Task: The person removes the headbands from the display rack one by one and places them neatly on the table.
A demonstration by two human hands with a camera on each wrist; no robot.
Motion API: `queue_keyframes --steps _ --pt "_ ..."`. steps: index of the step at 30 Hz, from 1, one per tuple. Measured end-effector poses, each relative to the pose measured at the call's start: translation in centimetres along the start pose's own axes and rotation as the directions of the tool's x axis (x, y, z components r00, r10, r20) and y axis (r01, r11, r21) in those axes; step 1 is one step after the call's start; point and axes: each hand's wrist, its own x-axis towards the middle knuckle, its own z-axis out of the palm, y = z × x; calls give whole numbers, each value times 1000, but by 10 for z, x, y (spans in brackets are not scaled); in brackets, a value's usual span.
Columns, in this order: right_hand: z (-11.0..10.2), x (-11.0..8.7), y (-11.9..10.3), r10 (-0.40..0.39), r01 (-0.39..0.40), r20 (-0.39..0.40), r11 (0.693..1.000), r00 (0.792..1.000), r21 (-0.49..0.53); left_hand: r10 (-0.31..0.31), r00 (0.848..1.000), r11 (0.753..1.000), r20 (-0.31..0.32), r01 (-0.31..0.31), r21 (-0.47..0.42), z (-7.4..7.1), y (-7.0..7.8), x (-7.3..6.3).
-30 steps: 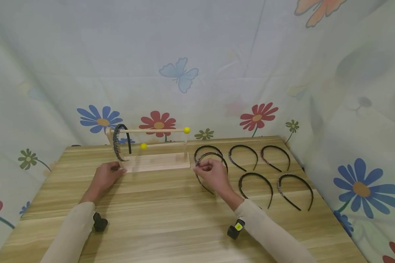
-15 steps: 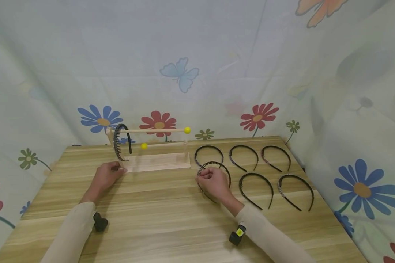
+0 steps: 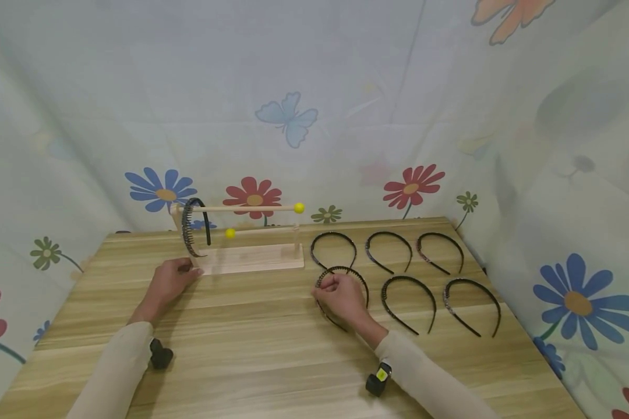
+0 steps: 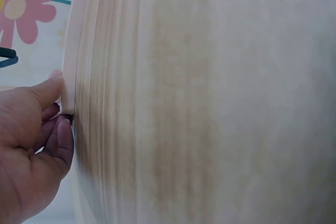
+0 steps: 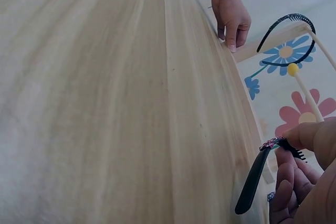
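My right hand (image 3: 343, 297) pinches a black toothed headband (image 3: 366, 285) low over the table, in front of another headband (image 3: 333, 234). In the right wrist view the held headband (image 5: 253, 182) shows a jewelled patch and a smooth dark end by the thumb. At the left, my left hand (image 3: 169, 282) holds the near left corner of a wooden headband rack (image 3: 251, 259); the left wrist view shows my fingers (image 4: 64, 135) curled at its edge. One toothed headband (image 3: 187, 230) hangs at the left end of the rack's upper bar (image 3: 251, 208).
To the right, several more headbands lie in two rows, among them one at the back right (image 3: 440, 234) and one at the front right (image 3: 472, 280). Yellow balls (image 3: 299, 208) cap the rack's bars. A flowered cloth (image 3: 346, 87) hangs behind the wooden table (image 3: 230, 361).
My right hand has brought its headband down and slightly toward me, away from the headband behind it. The left hand stays at the rack's corner.
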Motion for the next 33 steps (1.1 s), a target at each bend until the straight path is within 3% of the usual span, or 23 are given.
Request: queue_keyframes --steps 15,26,33 --pt "4 0 10 27 -27 14 999 1000 -22 -5 1000 1000 -7 5 2 1 -1 0" --pt "7 -2 13 81 -95 93 982 992 164 -10 1000 1000 -6 10 -1 2 -5 0" --pt "6 -2 13 137 -153 110 976 984 152 -29 1000 999 2 29 -15 3 -5 1"
